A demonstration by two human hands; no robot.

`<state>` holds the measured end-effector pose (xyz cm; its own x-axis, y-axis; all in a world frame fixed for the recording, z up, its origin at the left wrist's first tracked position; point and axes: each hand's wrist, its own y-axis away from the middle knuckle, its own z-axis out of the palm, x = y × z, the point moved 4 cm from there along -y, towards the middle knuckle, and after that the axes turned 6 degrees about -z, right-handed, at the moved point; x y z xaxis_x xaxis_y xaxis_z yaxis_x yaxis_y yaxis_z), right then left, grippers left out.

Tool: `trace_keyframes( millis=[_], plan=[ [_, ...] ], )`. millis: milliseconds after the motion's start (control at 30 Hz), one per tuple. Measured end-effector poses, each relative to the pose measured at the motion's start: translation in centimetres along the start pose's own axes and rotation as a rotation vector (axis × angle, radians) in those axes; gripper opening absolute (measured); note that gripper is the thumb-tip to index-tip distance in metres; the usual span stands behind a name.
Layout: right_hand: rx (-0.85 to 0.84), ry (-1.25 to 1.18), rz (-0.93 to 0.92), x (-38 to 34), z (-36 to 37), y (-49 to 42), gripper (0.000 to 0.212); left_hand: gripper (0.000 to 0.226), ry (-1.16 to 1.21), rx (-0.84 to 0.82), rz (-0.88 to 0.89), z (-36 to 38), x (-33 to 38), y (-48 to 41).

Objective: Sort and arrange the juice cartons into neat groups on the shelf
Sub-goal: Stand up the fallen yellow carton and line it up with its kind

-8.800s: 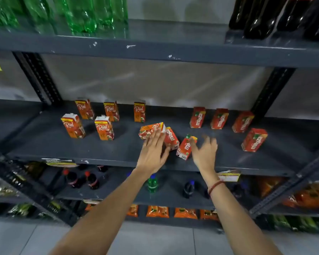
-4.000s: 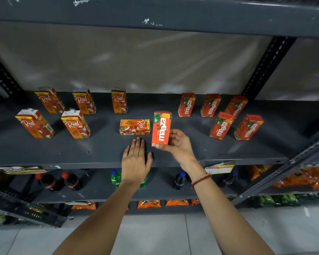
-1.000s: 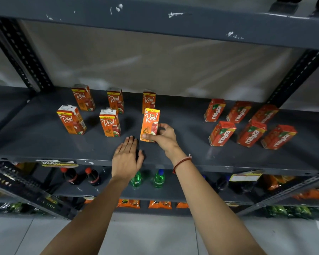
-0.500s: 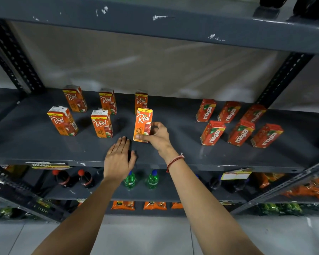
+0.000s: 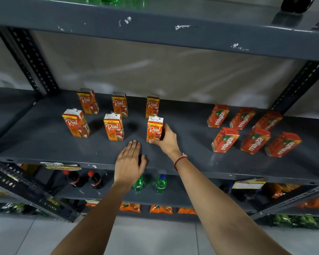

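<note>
On the grey shelf (image 5: 44, 144), several orange Real cartons stand upright at the left in two rows, one of them at the front left (image 5: 75, 124). My right hand (image 5: 167, 139) grips the front-right Real carton (image 5: 154, 128), which stands on the shelf in line with the front row. My left hand (image 5: 130, 161) lies flat and palm down on the shelf near its front edge, holding nothing. Several red Maaza cartons stand in two rows at the right, one of them at the front (image 5: 225, 139).
An upper shelf (image 5: 155, 34) hangs low overhead with green and dark bottles on it. Slotted uprights (image 5: 31, 57) stand at the back left and back right. Below are bottles (image 5: 160, 183) and orange packets (image 5: 160, 208).
My right hand has set the Real carton down upright in the front row, slightly further back than half a second ago. My left hand has stayed flat on the shelf.
</note>
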<state>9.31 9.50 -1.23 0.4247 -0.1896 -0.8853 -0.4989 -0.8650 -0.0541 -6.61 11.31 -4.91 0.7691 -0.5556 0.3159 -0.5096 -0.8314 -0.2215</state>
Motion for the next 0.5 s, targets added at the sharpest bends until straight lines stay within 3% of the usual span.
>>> trace_keyframes(
  millis=[333,500],
  plan=[
    [-0.029,0.035,-0.047,0.6,0.5,-0.7,0.066,0.054,0.016,0.003,0.004,-0.1,-0.1,0.0],
    [0.016,0.001,-0.083,1.3,0.3,-0.1,0.051,0.054,0.033,0.0,0.005,-0.1,-0.1,-0.1]
  ],
)
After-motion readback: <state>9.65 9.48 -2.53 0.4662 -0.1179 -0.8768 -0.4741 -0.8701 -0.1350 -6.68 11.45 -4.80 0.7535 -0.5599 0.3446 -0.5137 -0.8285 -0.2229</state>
